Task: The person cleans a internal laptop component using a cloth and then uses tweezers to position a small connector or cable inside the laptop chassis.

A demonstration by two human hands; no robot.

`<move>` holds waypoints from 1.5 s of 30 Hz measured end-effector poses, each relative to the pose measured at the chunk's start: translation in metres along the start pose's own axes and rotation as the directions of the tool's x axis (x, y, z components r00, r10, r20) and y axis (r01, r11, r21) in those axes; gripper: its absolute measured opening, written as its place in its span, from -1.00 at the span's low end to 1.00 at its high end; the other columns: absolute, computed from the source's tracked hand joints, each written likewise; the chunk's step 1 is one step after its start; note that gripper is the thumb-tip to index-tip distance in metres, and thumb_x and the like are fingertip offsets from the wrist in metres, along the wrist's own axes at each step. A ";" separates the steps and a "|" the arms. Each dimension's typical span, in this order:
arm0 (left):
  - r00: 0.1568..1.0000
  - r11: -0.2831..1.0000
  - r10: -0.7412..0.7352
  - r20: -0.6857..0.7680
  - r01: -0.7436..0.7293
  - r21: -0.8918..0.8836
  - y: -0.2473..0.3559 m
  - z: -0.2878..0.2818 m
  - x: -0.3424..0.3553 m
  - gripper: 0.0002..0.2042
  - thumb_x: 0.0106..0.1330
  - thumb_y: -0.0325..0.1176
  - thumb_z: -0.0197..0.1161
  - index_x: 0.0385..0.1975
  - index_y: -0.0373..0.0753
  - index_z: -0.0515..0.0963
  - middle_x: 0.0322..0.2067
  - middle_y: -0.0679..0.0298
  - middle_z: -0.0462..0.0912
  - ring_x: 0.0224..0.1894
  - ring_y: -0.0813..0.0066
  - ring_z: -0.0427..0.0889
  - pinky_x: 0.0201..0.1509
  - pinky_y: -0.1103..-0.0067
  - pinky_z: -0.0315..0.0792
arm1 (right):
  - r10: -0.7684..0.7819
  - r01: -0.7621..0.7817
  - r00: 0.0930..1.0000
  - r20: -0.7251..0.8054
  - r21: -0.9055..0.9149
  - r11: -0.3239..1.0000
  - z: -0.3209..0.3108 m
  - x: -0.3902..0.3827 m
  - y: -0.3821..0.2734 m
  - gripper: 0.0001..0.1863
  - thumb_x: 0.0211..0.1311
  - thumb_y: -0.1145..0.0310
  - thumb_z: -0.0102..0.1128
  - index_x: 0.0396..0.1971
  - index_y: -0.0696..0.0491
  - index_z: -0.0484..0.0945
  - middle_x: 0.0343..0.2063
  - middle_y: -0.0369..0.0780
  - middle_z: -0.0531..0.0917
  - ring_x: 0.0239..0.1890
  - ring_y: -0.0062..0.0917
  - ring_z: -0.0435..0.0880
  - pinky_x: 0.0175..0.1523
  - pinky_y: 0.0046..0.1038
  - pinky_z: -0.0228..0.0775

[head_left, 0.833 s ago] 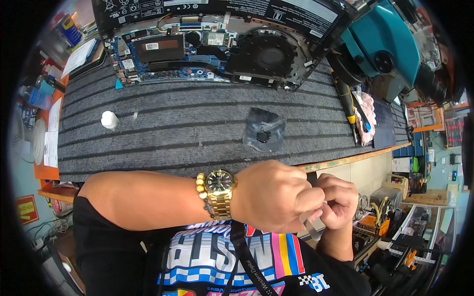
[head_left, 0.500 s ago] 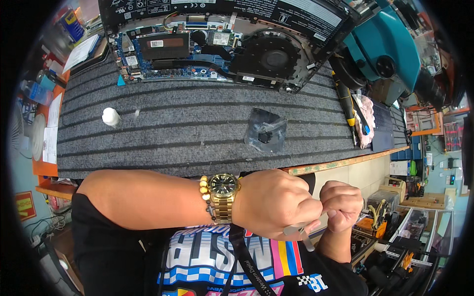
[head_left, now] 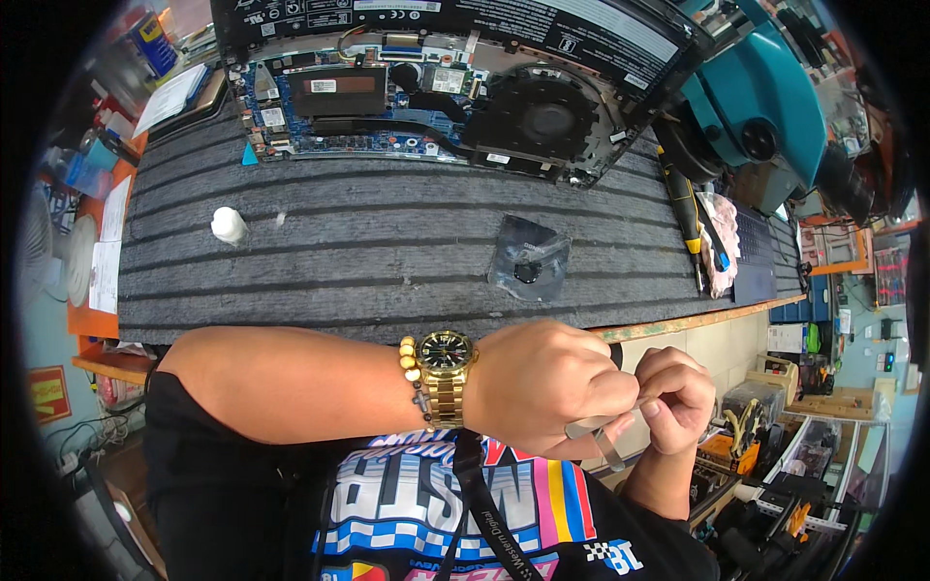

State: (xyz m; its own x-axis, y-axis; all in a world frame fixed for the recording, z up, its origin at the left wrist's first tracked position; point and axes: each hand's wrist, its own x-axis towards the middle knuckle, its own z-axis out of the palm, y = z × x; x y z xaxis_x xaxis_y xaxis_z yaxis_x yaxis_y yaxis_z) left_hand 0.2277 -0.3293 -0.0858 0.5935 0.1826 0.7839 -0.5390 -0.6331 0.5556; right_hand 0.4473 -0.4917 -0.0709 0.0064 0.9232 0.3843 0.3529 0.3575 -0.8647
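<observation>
My left hand (head_left: 552,387), with a gold watch and beads at its wrist, is closed in front of my chest. Below its fingers stick out the flat, shiny ends of a thin metal tool (head_left: 607,449), one of them rounded; its exact kind is hidden by the hand. My right hand (head_left: 676,399) meets the left at the fingertips, thumb and curled fingers pinched together. Whatever lies between those fingertips is too small to make out. Both hands are just off the bench's front edge.
An opened laptop (head_left: 417,107) with bare board and fan lies at the back of the striped grey mat (head_left: 368,252). A small clear packet (head_left: 529,259), a white bottle (head_left: 230,226), a yellow-black screwdriver (head_left: 684,208) and a teal microscope (head_left: 756,102) are around it.
My view has shifted slightly, so the bench things sit a little further right. The metal tool has tilted and risen a little with the left hand. The right hand's curled fingers have loosened slightly.
</observation>
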 end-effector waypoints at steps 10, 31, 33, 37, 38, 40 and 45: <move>0.999 0.998 0.047 0.003 -0.047 0.029 -0.003 0.004 -0.003 -0.75 0.28 -0.36 0.52 -0.45 -0.16 0.49 -0.57 0.30 0.43 -0.52 0.23 0.52 -0.49 0.34 0.45 | 0.053 -0.045 0.997 -0.063 0.121 0.992 0.000 0.000 0.003 -0.84 0.20 0.46 0.47 -0.40 0.20 0.65 -0.44 -0.14 0.66 -0.46 -0.41 0.58 -0.33 -0.37 0.43; 0.952 0.949 0.228 0.207 -0.264 0.172 -0.010 0.001 -0.005 -0.73 0.34 -0.28 0.35 -0.46 -0.15 0.37 -0.52 0.34 0.42 -0.41 0.32 0.55 -0.49 0.38 0.46 | 0.118 -0.103 0.993 -0.019 0.364 0.926 0.000 -0.001 0.018 -0.90 0.01 0.52 0.27 -0.56 0.17 0.51 -0.60 -0.20 0.51 -0.61 -0.50 0.36 -0.48 -0.38 0.25; 0.948 0.943 0.237 0.214 -0.277 0.186 -0.010 0.001 -0.005 -0.74 0.33 -0.28 0.34 -0.46 -0.16 0.37 -0.52 0.34 0.44 -0.40 0.32 0.55 -0.48 0.38 0.48 | 0.117 -0.106 0.993 -0.012 0.341 0.934 -0.001 -0.001 0.018 -0.90 0.01 0.52 0.25 -0.56 0.18 0.50 -0.60 -0.21 0.51 -0.61 -0.51 0.35 -0.48 -0.39 0.24; 0.946 0.941 0.232 0.225 -0.277 0.194 -0.010 0.002 -0.006 -0.77 0.31 -0.29 0.32 -0.46 -0.16 0.39 -0.51 0.32 0.47 -0.39 0.31 0.58 -0.44 0.37 0.52 | 0.121 -0.109 0.993 -0.014 0.333 0.937 -0.003 -0.002 0.020 -0.94 -0.02 0.55 0.22 -0.56 0.18 0.51 -0.60 -0.21 0.51 -0.61 -0.51 0.35 -0.48 -0.39 0.24; 0.946 0.944 0.235 0.223 -0.277 0.178 -0.010 0.002 -0.005 -0.77 0.31 -0.29 0.32 -0.46 -0.17 0.39 -0.51 0.32 0.48 -0.38 0.30 0.59 -0.43 0.37 0.53 | 0.124 -0.113 0.992 -0.013 0.331 0.937 -0.003 -0.002 0.020 -0.95 -0.03 0.56 0.21 -0.56 0.18 0.51 -0.60 -0.21 0.51 -0.61 -0.50 0.35 -0.48 -0.39 0.24; 0.946 0.941 0.240 0.218 -0.282 0.187 -0.011 0.004 -0.006 -0.77 0.30 -0.29 0.32 -0.46 -0.17 0.39 -0.51 0.31 0.48 -0.39 0.29 0.59 -0.43 0.37 0.53 | 0.117 -0.107 0.993 -0.008 0.332 0.937 -0.002 -0.002 0.021 -0.95 -0.04 0.57 0.20 -0.56 0.19 0.51 -0.60 -0.21 0.51 -0.61 -0.50 0.36 -0.48 -0.39 0.24; 0.947 0.937 0.258 0.189 -0.293 0.189 -0.013 0.006 -0.008 -0.77 0.29 -0.28 0.32 -0.46 -0.17 0.39 -0.52 0.31 0.47 -0.40 0.28 0.59 -0.44 0.36 0.53 | 0.102 -0.102 0.995 0.019 0.321 0.942 -0.002 -0.001 0.022 -0.96 -0.04 0.59 0.20 -0.56 0.18 0.51 -0.59 -0.21 0.52 -0.60 -0.49 0.37 -0.46 -0.39 0.25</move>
State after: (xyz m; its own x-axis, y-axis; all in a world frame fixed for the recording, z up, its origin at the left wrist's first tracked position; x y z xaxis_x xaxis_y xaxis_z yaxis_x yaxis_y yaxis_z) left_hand 0.2337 -0.3273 -0.1008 0.5367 -0.1325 0.8333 -0.5657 -0.7893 0.2388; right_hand 0.4569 -0.4850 -0.0900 0.0240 0.9573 0.2881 0.0317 0.2873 -0.9573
